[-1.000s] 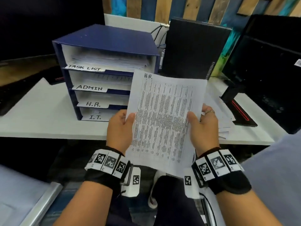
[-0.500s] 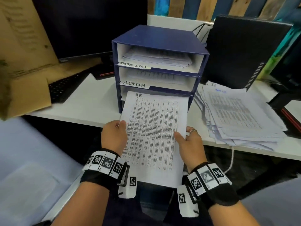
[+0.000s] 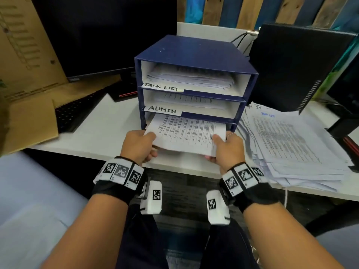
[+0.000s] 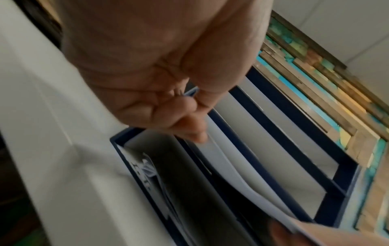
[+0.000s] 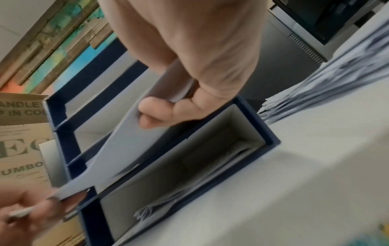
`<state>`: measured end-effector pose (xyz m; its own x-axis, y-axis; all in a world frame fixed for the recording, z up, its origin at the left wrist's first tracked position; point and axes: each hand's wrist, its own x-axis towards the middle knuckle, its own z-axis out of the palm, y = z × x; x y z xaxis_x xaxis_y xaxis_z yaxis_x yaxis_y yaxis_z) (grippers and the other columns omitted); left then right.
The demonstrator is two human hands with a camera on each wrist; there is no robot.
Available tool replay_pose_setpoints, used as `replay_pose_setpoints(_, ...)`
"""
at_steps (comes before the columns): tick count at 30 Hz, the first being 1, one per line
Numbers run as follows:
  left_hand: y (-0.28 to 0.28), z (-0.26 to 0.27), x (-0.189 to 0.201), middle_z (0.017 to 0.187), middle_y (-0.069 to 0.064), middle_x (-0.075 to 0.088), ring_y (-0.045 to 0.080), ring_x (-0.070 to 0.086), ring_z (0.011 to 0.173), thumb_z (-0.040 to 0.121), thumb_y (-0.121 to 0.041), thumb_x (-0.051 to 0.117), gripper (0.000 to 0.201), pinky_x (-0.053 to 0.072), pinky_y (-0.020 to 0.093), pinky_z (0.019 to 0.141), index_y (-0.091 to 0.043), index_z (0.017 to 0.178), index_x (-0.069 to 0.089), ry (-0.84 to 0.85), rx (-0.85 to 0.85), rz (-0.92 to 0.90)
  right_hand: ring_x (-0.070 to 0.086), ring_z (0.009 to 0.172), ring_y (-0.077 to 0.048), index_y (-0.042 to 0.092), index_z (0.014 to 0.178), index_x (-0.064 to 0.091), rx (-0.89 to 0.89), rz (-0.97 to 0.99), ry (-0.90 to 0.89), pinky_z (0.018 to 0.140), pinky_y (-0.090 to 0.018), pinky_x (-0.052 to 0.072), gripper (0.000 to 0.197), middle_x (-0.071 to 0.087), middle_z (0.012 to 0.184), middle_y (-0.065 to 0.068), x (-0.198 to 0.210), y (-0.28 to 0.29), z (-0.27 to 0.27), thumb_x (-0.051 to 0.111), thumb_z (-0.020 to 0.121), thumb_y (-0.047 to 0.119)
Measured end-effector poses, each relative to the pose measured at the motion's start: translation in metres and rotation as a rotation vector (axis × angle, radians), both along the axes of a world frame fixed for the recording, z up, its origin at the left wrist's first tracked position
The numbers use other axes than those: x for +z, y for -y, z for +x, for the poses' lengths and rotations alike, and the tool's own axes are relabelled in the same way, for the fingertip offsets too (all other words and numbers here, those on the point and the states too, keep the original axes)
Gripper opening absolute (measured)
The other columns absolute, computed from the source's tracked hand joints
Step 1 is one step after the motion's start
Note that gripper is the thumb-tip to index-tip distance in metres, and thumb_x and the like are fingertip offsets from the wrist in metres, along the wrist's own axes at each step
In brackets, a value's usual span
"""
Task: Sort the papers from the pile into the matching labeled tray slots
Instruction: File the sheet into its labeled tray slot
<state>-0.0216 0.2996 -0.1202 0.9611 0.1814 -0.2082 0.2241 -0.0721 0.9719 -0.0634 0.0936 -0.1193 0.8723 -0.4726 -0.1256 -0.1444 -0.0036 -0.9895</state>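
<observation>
A blue tray rack (image 3: 196, 53) stands on the white desk, with slots labelled TASK LIST (image 3: 162, 87) and ADMIN (image 3: 162, 109). A printed sheet (image 3: 186, 133) lies half inside the third slot, just under ADMIN. My left hand (image 3: 138, 145) pinches its near left corner, my right hand (image 3: 228, 147) its near right corner. In the left wrist view my left hand (image 4: 189, 119) holds the sheet's edge (image 4: 231, 168) at the rack's front. In the right wrist view my right hand (image 5: 160, 114) grips the sheet (image 5: 126, 149) above the bottom slot. The pile (image 3: 287, 144) lies right of the rack.
A keyboard (image 3: 77, 111) and a cardboard box (image 3: 25, 78) lie left of the rack, with a dark monitor (image 3: 101, 35) behind. A black computer case (image 3: 295, 65) stands at the back right. The desk edge (image 3: 174, 167) runs just under my hands.
The sheet, held upright in front of me a second ago, has been lowered flat and pushed forward into the slot under ADMIN. Both hands moved forward with it.
</observation>
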Motion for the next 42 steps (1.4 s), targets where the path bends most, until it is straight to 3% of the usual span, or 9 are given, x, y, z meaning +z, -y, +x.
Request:
replay_pose_setpoints(8,0.033,0.022,0.004,0.057,0.007,0.07,0.019,0.069,0.052,0.097,-0.011,0.055,0.016,0.056,0.026,0.059,-0.002,0.087,0.064,0.124,0.208,-0.124,0.071,0.06,-0.024,0.013,0.137,0.046,-0.085,-0.027,0.063,0.062,-0.033,0.058,0.041,0.073,0.087,-0.005,0.001,-0.002,-0.003,0.058,0.098,0.009)
replay_pose_setpoints(11,0.043,0.036,0.01,0.057,0.002,0.071,0.009,0.071,0.06,0.093,-0.011,0.062,0.015,0.049,0.014,0.049,0.001,0.085,0.066,0.128,0.213,-0.033,0.072,0.067,-0.021,0.015,0.126,0.054,-0.064,-0.183,0.077,0.073,-0.036,0.062,0.03,0.072,0.093,-0.002,-0.008,-0.001,-0.014,0.056,0.098,0.006)
replay_pose_setpoints(15,0.044,0.033,0.004,0.07,0.006,0.074,0.015,0.074,0.064,0.092,-0.008,0.059,0.016,0.061,0.032,0.067,-0.003,0.082,0.071,0.185,0.254,-0.082,0.068,0.096,-0.013,0.019,0.116,0.067,0.017,-0.536,0.115,0.097,-0.033,0.054,0.021,0.07,0.113,0.001,-0.013,0.002,-0.012,0.054,0.1,0.014)
replay_pose_setpoints(19,0.048,0.016,-0.007,0.083,0.0,0.074,0.014,0.069,0.077,0.094,-0.016,0.055,0.019,0.054,0.025,0.077,-0.015,0.099,0.074,0.475,0.132,0.482,0.04,0.138,-0.019,0.014,0.14,0.055,0.222,-1.092,0.115,0.116,-0.03,0.027,0.04,0.053,0.145,-0.001,-0.012,-0.003,0.008,0.048,0.103,0.027)
replay_pose_setpoints(24,0.062,0.025,-0.004,0.097,0.005,0.07,0.028,0.06,0.102,0.097,-0.032,0.04,0.03,0.036,0.048,0.105,-0.018,0.098,0.067,0.452,-0.202,1.149,0.026,0.147,-0.023,0.014,0.149,0.04,0.364,-1.466,-0.129,0.121,-0.045,0.02,0.057,0.036,0.158,-0.003,-0.014,-0.008,0.037,0.034,0.103,0.047)
replay_pose_setpoints(28,0.068,0.03,0.001,0.094,0.008,0.07,0.029,0.061,0.102,0.095,-0.027,0.042,0.025,0.03,0.049,0.11,-0.015,0.092,0.064,0.388,-0.286,1.156,0.027,0.147,-0.023,0.014,0.147,0.041,0.394,-1.427,-0.131,0.121,-0.047,0.019,0.057,0.038,0.156,-0.003,-0.01,-0.005,0.039,0.037,0.101,0.047)
replay_pose_setpoints(31,0.077,0.011,0.0,0.093,0.011,0.07,0.03,0.062,0.094,0.092,-0.016,0.047,0.024,0.047,0.039,0.087,-0.01,0.101,0.069,0.479,-0.171,0.922,0.032,0.145,-0.022,0.013,0.146,0.046,0.409,-1.22,-0.003,0.12,-0.04,0.025,0.05,0.043,0.154,-0.004,-0.006,0.003,0.021,0.049,0.101,0.034)
replay_pose_setpoints(37,0.138,-0.028,-0.004,0.078,0.003,0.07,0.025,0.063,0.075,0.089,-0.007,0.047,0.025,0.052,0.037,0.068,-0.016,0.084,0.07,0.576,-0.327,0.69,0.063,0.075,-0.018,0.018,0.102,0.071,-0.08,-0.855,0.163,0.074,-0.031,0.052,0.017,0.068,0.079,0.003,0.007,0.056,-0.017,0.055,0.097,0.018)
replay_pose_setpoints(42,0.2,-0.038,-0.008,0.088,0.0,0.072,0.019,0.065,0.083,0.091,-0.008,0.047,0.026,0.055,0.035,0.079,-0.018,0.09,0.071,0.521,-0.596,0.549,0.066,0.096,-0.031,0.013,0.111,0.071,-0.221,-0.928,-0.09,0.079,-0.031,0.046,0.023,0.073,0.104,-0.01,0.009,0.131,-0.024,0.053,0.096,0.017)
